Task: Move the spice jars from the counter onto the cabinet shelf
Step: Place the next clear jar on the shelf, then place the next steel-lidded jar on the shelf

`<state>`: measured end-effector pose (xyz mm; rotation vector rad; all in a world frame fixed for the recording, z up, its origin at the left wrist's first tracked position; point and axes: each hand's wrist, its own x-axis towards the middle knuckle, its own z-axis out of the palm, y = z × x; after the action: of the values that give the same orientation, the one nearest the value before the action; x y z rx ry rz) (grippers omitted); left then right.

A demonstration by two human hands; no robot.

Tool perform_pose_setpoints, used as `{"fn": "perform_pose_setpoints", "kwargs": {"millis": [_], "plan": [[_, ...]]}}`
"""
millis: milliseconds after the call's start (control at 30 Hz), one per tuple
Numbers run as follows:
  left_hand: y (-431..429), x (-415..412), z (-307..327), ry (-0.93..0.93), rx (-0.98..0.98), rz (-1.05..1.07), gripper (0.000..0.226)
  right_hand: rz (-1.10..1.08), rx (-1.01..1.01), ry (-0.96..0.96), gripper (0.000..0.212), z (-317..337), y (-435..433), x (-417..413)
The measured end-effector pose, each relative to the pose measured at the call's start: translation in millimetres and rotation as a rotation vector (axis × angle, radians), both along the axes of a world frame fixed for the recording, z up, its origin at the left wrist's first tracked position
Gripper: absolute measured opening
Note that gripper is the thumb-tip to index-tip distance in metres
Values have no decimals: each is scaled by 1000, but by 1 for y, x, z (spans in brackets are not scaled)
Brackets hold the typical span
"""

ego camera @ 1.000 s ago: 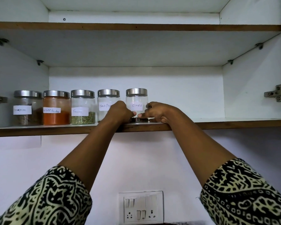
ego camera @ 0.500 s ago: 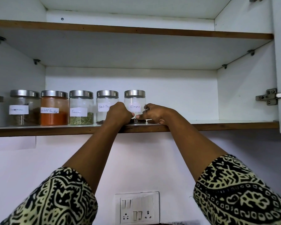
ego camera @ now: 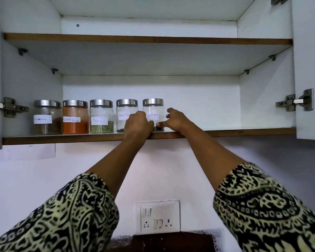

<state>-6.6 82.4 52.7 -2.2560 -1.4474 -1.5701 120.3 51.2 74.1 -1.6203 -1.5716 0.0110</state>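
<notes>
Five steel-lidded glass spice jars stand in a row on the left half of the lower cabinet shelf [ego camera: 225, 132]. From the left: a brown-spice jar [ego camera: 47, 117], a red chilli powder jar [ego camera: 75, 117], a fennel jar [ego camera: 101, 115], a black pepper jar [ego camera: 125, 108] and a cloves jar [ego camera: 153, 110]. Both my hands are at the base of the cloves jar. My left hand [ego camera: 137, 124] is curled against its left side and hides part of the black pepper jar. My right hand [ego camera: 175, 120] holds its right side, with the thumb on the lower front.
The right half of the shelf is bare, as is the shelf above [ego camera: 153, 40]. Open cabinet doors [ego camera: 309, 70] with metal hinges [ego camera: 295, 102] flank the opening on both sides. A wall switch plate [ego camera: 157, 217] sits below, between my arms.
My view has shifted, so both doors and more of the top shelf now show. Both hands stay at the cloves jar; my right fingers have lifted a little along its side.
</notes>
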Motion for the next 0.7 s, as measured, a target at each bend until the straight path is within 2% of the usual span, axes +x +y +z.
{"fn": "perform_pose_setpoints", "kwargs": {"millis": [67, 167, 267, 400, 500, 600, 700], "plan": [[-14, -7, -18, -93, 124, -147, 34, -33, 156, -71, 71, -16, -12, -9], [-39, -19, -58, -220, 301, -342, 30, -74, 412, -99, 58, -64, -35, -24], [-53, -28, -116, -304, 281, -435, 28, -37, 466, -91, 49, -132, -62, -41], [-68, -38, -200, -386, 4, -470, 26, 8, 229, -21, 42, -218, -94, -47], [-73, -49, -272, -351, -234, -460, 24, 61, -36, 107, 39, -287, -113, -42], [-83, -56, -344, -245, -456, -494, 29, 87, -284, 147, 43, -354, -122, -33], [-89, -57, -405, -29, -649, -486, 46, 74, -529, 55, 54, -411, -121, -25]]}}
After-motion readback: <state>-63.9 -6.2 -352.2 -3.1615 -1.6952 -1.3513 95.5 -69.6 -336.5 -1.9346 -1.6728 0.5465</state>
